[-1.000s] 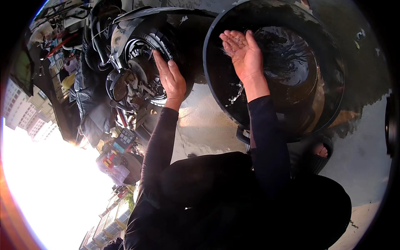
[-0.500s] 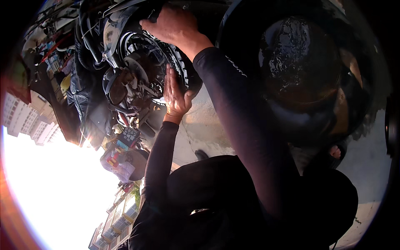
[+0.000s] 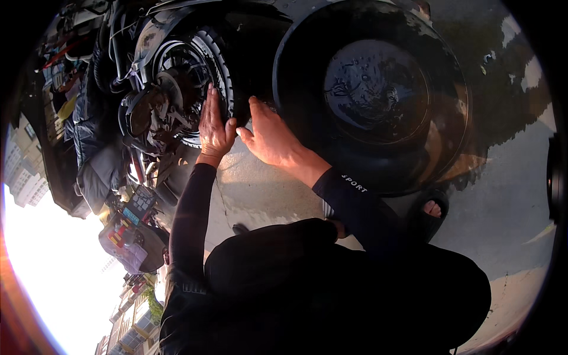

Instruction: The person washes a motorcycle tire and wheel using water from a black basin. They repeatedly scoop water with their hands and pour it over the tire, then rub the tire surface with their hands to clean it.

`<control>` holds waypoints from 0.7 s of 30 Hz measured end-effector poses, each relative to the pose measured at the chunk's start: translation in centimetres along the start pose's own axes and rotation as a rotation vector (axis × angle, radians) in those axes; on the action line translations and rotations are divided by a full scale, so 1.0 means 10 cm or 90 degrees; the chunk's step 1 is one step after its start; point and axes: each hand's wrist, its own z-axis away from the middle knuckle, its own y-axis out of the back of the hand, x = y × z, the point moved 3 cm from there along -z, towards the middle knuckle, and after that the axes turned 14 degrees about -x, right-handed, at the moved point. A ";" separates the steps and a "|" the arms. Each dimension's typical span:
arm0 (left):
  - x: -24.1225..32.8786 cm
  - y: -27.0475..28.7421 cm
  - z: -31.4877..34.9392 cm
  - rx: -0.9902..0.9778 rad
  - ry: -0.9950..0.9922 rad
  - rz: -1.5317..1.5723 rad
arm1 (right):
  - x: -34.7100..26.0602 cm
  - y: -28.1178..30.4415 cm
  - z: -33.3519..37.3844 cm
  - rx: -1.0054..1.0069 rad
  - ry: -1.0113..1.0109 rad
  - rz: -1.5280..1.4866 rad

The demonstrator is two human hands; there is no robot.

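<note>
A two-wheeler's wheel with a wet, treaded black tyre stands in front of me to the left. My left hand lies flat at the near side of this tyre, its fingers straight and together over the tread and sidewall. To its right, my right hand is held with fingers stretched out and thumb apart, holding nothing. It hovers between the tyre and a wide black tub. Rippled water with bubbles fills the tub's round middle. Shadow hides part of the tyre's right side.
Frame and mechanical parts crowd the wheel's left side. A dark padded cover hangs farther left. Below the tub is my sandalled foot, on wet concrete. Items lie on a grey surface at lower left.
My right hand has come down from the top of the tyre and straightened its fingers. The left hand stays at the tyre. The whole view has shifted, showing more of the tub.
</note>
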 end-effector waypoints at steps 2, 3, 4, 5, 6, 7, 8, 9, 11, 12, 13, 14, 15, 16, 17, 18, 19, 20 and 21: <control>-0.02 0.04 0.10 -0.012 0.016 -0.012 | -0.50 0.83 0.28 0.173 0.158 0.456; 0.00 0.05 0.07 -0.017 0.017 -0.015 | -0.57 1.23 0.34 0.252 0.221 0.446; -0.01 0.05 0.12 -0.015 0.018 -0.013 | -0.69 1.58 0.42 0.281 0.161 0.432; -0.01 0.08 0.13 -0.011 0.008 -0.019 | -0.79 1.97 0.45 0.339 0.172 0.536; 0.00 0.09 0.11 -0.007 0.015 -0.023 | -0.74 2.33 0.50 0.317 0.082 0.722; 0.01 0.06 0.10 -0.009 0.023 -0.027 | -0.59 2.69 0.54 0.273 0.029 0.849; 0.05 0.04 0.05 -0.015 0.030 -0.029 | -0.32 3.01 0.63 0.333 -0.022 0.913; 0.10 0.07 0.06 -0.021 0.051 -0.040 | -0.30 3.21 0.71 0.095 -0.360 0.752; 0.15 0.13 0.09 -0.052 0.094 -0.044 | 0.24 3.48 0.92 -0.054 -0.436 0.597; 0.18 0.10 0.00 -0.047 0.094 -0.042 | 0.46 3.57 1.20 0.070 -0.271 0.508; 0.20 0.12 0.03 -0.047 0.104 -0.040 | 0.33 3.55 1.22 -0.044 -0.388 0.563; 0.19 0.14 0.08 -0.048 0.122 -0.043 | 0.20 3.47 1.34 -0.051 -0.503 0.387; 0.20 0.17 0.05 -0.041 0.131 -0.047 | 0.20 3.51 1.46 -0.021 -0.471 0.372; 0.22 0.14 0.00 -0.043 0.137 -0.037 | 0.28 3.60 1.62 0.008 -0.453 0.357; 0.21 0.12 -0.03 -0.030 0.140 -0.029 | 0.32 3.72 1.74 0.041 -0.454 0.364; 0.21 0.12 -0.08 -0.018 0.141 -0.025 | 0.43 3.90 1.89 0.078 -0.451 0.367; 0.21 0.15 -0.12 -0.004 0.141 -0.024 | 0.60 4.13 2.05 0.130 -0.443 0.367; 0.25 0.18 -0.20 -0.018 0.156 -0.010 | 0.84 4.44 2.23 0.188 -0.440 0.356; 0.27 0.06 -0.37 -0.008 0.144 0.009 | 1.00 4.71 2.53 0.248 -0.451 0.357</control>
